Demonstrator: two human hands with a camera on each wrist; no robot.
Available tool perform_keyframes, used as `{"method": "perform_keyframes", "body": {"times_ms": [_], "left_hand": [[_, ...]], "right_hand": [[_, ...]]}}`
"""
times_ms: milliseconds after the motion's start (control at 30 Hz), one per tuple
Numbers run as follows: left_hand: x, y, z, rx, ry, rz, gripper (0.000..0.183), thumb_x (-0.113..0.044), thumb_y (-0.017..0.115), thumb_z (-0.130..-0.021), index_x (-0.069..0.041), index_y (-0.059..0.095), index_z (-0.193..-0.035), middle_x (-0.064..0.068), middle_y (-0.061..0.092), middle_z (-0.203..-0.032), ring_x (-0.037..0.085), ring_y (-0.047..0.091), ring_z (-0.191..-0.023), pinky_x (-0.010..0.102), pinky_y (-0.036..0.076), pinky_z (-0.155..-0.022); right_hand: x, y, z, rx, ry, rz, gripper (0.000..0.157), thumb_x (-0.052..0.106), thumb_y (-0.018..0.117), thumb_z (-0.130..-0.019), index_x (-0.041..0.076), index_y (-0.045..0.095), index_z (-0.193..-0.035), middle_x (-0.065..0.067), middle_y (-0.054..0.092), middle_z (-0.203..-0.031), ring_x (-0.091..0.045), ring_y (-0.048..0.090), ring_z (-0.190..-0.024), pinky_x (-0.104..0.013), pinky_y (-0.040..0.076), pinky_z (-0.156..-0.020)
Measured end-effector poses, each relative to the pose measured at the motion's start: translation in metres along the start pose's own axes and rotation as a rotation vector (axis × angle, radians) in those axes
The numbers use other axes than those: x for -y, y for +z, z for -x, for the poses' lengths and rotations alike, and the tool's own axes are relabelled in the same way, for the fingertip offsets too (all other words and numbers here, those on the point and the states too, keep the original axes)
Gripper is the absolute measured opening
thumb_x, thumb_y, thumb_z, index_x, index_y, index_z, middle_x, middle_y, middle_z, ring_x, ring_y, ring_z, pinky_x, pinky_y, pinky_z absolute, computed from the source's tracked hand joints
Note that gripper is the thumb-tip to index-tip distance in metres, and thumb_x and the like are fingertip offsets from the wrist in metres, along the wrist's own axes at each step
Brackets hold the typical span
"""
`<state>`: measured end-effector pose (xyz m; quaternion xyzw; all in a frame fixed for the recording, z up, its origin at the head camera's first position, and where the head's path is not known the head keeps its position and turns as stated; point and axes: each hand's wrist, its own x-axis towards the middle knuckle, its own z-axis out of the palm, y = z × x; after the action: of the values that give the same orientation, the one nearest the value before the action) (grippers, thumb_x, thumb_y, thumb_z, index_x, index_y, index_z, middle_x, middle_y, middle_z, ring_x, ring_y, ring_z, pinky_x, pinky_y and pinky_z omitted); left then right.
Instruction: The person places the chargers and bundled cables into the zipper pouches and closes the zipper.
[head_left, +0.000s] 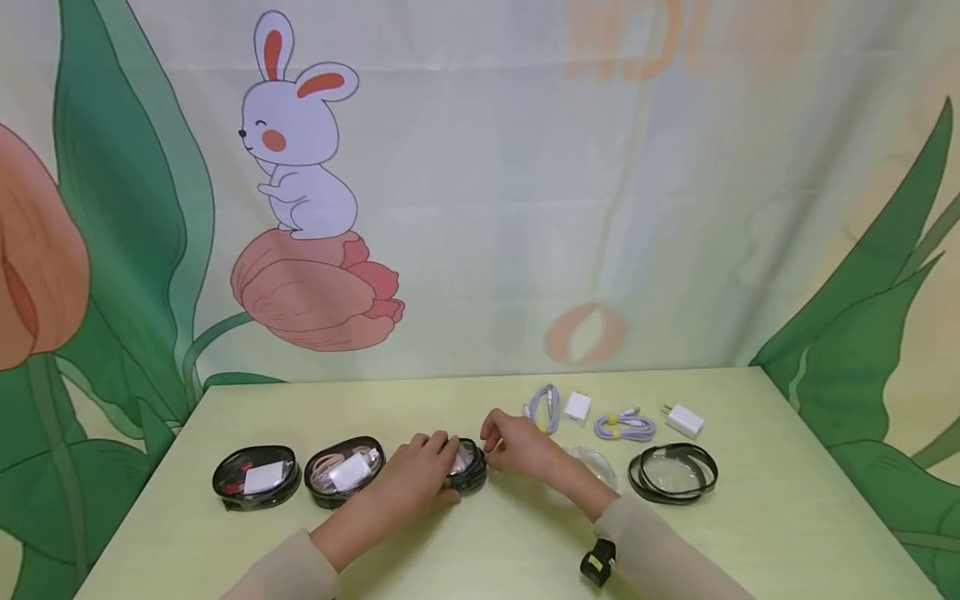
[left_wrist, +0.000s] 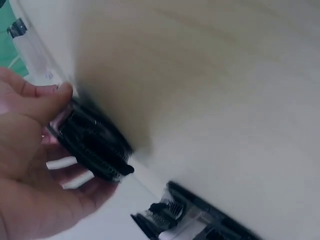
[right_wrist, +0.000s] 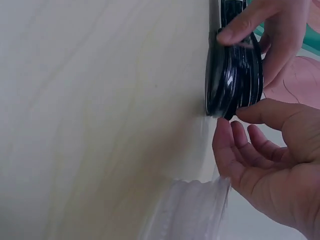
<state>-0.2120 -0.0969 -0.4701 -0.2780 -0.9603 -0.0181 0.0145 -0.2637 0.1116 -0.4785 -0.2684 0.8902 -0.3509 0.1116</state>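
A small clear zippered pouch with black edging (head_left: 468, 471) stands on the table between both hands, pale contents showing through its top. My left hand (head_left: 420, 475) grips it from the left, thumb on the near side and fingers over the far side. In the left wrist view the black zippered side of the pouch (left_wrist: 92, 140) faces the camera. My right hand (head_left: 521, 450) is at the pouch's right end. Its thumb and index fingertip pinch the end of the black edge in the right wrist view, other fingers curled below; any zipper pull there is hidden.
Two filled pouches (head_left: 257, 477) (head_left: 345, 471) stand left. Beyond the right hand lie purple coiled cables (head_left: 625, 425) and white charger plugs (head_left: 577, 407). An empty black-rimmed pouch (head_left: 672, 473) and a clear round item (head_left: 596, 467) lie right. A black object (head_left: 597, 563) is beneath the right sleeve.
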Motion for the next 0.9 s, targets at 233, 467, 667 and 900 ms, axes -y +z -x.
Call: {"method": "perform_keyframes", "body": {"times_ms": [233,467,667,900], "left_hand": [[-0.005,0.008,0.0,-0.127,-0.102,-0.085,0.079,-0.052,0.079,-0.084,0.008,0.058,-0.13,0.019,0.059,-0.116,0.035,0.057,-0.095,0.045,0.053,-0.075],[-0.006,0.008,-0.001,-0.086,-0.094,-0.046,0.08,-0.043,0.081,-0.086,0.008,0.051,-0.14,0.021,0.057,-0.125,0.038,0.056,-0.101,0.047,0.053,-0.08],[-0.005,0.001,0.001,-0.071,-0.082,-0.026,0.074,-0.042,0.079,-0.088,0.003,0.052,-0.141,0.021,0.058,-0.125,0.038,0.058,-0.103,0.049,0.054,-0.081],[-0.006,0.003,-0.002,-0.058,-0.1,-0.043,0.073,-0.047,0.074,-0.091,0.001,0.052,-0.142,0.02,0.06,-0.126,0.039,0.059,-0.103,0.049,0.055,-0.081]], "right_hand": [[0.003,0.013,0.005,0.009,-0.054,0.022,0.021,0.007,0.082,-0.083,0.007,0.063,-0.092,0.002,0.068,-0.08,-0.004,0.059,-0.07,-0.02,0.05,-0.064],[0.005,0.026,0.005,-0.11,-0.054,0.052,0.023,0.012,0.085,-0.082,0.01,0.062,-0.083,0.006,0.063,-0.071,-0.001,0.053,-0.061,-0.019,0.046,-0.056],[0.009,0.022,0.006,-0.144,-0.047,0.103,0.015,0.004,0.078,-0.086,0.01,0.066,-0.081,0.004,0.065,-0.073,-0.002,0.056,-0.064,-0.018,0.048,-0.058],[0.01,0.02,0.007,-0.225,-0.152,0.305,0.013,0.007,0.075,-0.087,0.014,0.067,-0.08,-0.016,0.062,-0.12,-0.036,0.056,-0.108,-0.044,0.05,-0.091]]}}
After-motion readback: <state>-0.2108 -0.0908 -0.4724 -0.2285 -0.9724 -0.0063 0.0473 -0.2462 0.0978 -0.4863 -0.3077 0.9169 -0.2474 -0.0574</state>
